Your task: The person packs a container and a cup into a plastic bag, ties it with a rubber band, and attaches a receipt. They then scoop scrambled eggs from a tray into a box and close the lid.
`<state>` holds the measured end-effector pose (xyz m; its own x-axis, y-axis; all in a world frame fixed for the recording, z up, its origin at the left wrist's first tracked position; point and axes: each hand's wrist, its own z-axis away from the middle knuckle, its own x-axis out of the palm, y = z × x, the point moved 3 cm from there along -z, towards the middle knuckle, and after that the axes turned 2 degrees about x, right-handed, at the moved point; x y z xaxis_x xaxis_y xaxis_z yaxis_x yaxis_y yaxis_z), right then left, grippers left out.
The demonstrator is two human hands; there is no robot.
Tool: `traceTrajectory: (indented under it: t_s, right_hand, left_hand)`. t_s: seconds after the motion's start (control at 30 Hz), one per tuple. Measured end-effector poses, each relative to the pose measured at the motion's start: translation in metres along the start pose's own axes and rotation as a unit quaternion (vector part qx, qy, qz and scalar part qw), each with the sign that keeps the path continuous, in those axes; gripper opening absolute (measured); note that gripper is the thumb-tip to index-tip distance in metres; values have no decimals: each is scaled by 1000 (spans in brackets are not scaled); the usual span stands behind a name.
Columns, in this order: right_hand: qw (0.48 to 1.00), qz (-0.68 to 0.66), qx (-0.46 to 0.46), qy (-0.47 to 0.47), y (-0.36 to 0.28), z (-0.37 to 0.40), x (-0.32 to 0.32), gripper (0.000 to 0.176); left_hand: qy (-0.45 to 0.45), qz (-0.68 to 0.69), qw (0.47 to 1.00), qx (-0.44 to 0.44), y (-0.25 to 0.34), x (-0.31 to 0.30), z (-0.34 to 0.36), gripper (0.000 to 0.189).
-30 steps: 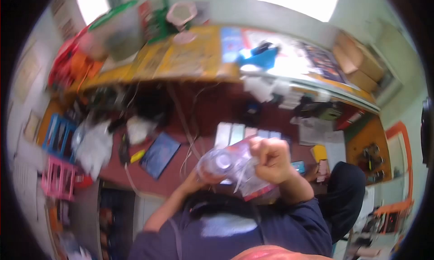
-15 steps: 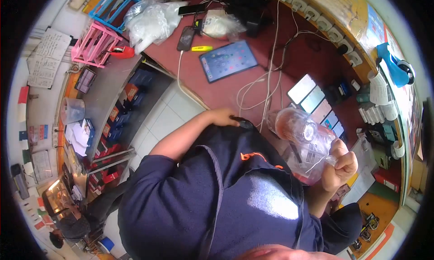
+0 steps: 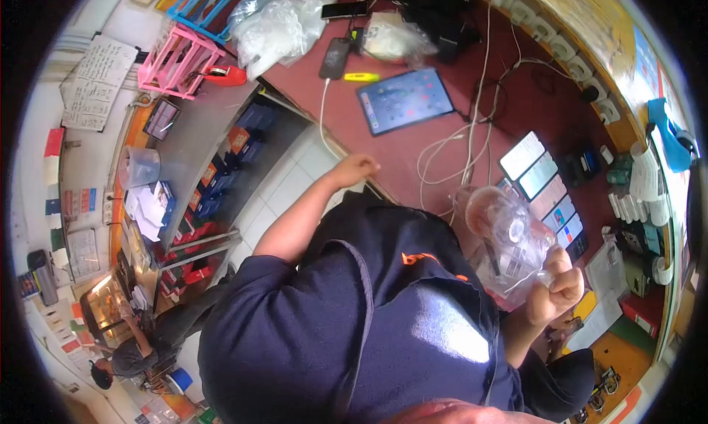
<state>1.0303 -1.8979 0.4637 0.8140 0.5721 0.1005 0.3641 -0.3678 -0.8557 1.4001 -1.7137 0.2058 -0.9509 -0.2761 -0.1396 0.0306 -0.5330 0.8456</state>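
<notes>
While 2 hands (image 3: pixel 557 285) (image 3: pixel 355 169) show, 1 bag (image 3: pixel 509 232)

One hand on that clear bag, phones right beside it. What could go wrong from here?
1. Only the right hand grips the clear bag, and at one end, so it could slip onto the row of phones next to it.
2. The left hand rests at the counter edge near loose white cables. A snag might drag them off.
</notes>
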Motion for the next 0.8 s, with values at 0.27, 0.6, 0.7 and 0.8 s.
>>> traceTrajectory:
  t_s: [0.27, 0.6, 0.7, 0.8]
  right_hand:
    - [996, 69, 6, 62, -6, 13, 38, 27]
    - [955, 118, 50, 267, -35, 48, 100, 27]
    - [925, 193, 53, 322, -47, 53, 122, 28]
    - [909, 150, 76, 381, -54, 46, 133, 28]
  left_hand:
    - [269, 25, 954, 127, 9, -126, -78, 13]
    - [332, -251, 863, 286, 118, -287, -244, 26]
    - [309, -260, 868, 289, 113, -338, -315, 30]
    - [360, -167, 825, 402, 141, -343, -341, 26]
